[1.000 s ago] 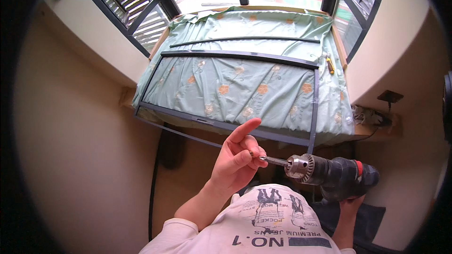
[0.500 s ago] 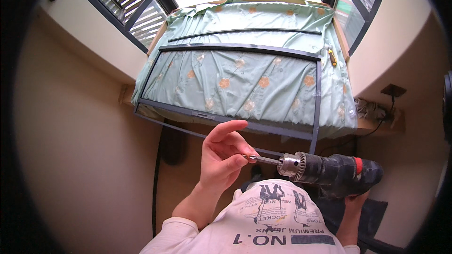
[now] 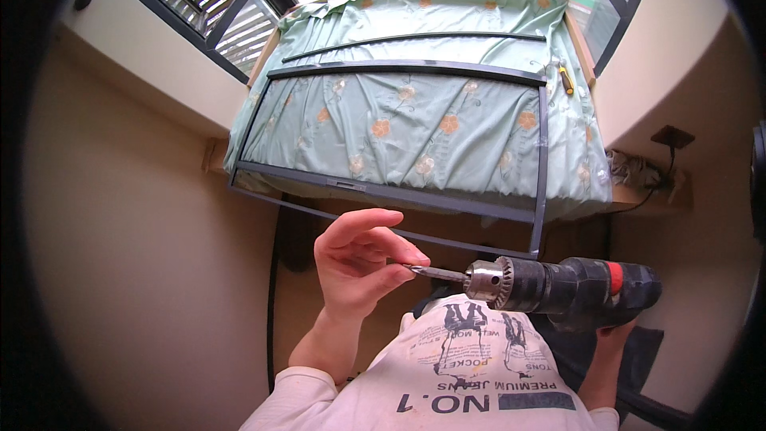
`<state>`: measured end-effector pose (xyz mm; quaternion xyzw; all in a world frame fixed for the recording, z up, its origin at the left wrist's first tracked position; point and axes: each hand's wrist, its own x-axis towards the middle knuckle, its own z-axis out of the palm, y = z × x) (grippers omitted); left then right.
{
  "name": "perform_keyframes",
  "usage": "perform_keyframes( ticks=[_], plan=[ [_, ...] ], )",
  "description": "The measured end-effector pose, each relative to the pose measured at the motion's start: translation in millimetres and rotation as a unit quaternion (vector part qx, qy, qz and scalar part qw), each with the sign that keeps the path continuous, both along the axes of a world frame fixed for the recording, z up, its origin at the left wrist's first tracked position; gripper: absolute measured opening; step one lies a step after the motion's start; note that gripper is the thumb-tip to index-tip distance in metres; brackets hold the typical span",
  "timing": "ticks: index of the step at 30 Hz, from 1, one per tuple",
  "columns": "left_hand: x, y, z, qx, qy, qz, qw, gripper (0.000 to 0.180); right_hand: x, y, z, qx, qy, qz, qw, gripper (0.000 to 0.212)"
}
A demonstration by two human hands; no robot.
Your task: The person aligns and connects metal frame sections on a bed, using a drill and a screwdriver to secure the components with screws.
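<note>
A black power drill (image 3: 582,291) with a red band lies level across my front, its chuck pointing left. My right hand (image 3: 616,329) holds it from below; the drill body hides most of the fingers. From the silver chuck (image 3: 485,280) sticks a screwdriver bit (image 3: 444,274). At the bit's tip, my left hand (image 3: 355,263) pinches a small brownish screw between thumb and forefinger, mostly covered by the fingertips. The screw and the tip meet or nearly meet.
A dark metal frame (image 3: 540,152) rests on a ledge covered with green flowered cloth (image 3: 399,140), its near side jutting past the edge. Behind it lies a loose dark strip (image 3: 415,38). A yellow-handled screwdriver (image 3: 566,80) is at the right, near an outlet (image 3: 673,137) with a black cord.
My left hand has shifted a little left and the drill slightly right. More of the bit's tip shows at the fingertips. The ledge and frame sit slightly higher in view.
</note>
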<state>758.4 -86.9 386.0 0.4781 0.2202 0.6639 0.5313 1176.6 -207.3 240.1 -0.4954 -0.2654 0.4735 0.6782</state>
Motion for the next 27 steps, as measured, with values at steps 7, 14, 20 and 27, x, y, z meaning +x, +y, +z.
perform_keyframes(
  ticks=[7, 14, 20, 27],
  plan=[
    [-12, -7, 13, 0.019, 0.086, 0.017, 0.996, 0.049, 58, -35, -33, 0.014, -0.094, 0.051, 0.994, 0.044],
    [-12, -9, 21, 0.009, 0.182, -0.001, 0.983, 0.037, 48, -25, -72, 0.233, 0.205, -0.003, 0.951, 0.051],
    [-3, -9, 18, 0.057, 0.207, 0.021, 0.977, 0.037, 1, -3, -4, -0.031, -0.056, 0.049, 0.997, 0.039],
    [12, -14, 18, 0.038, 0.197, -0.014, 0.98, 0.051, -52, 7, 7, -0.01, 0.026, 0.03, 0.999, 0.038]
  ],
)
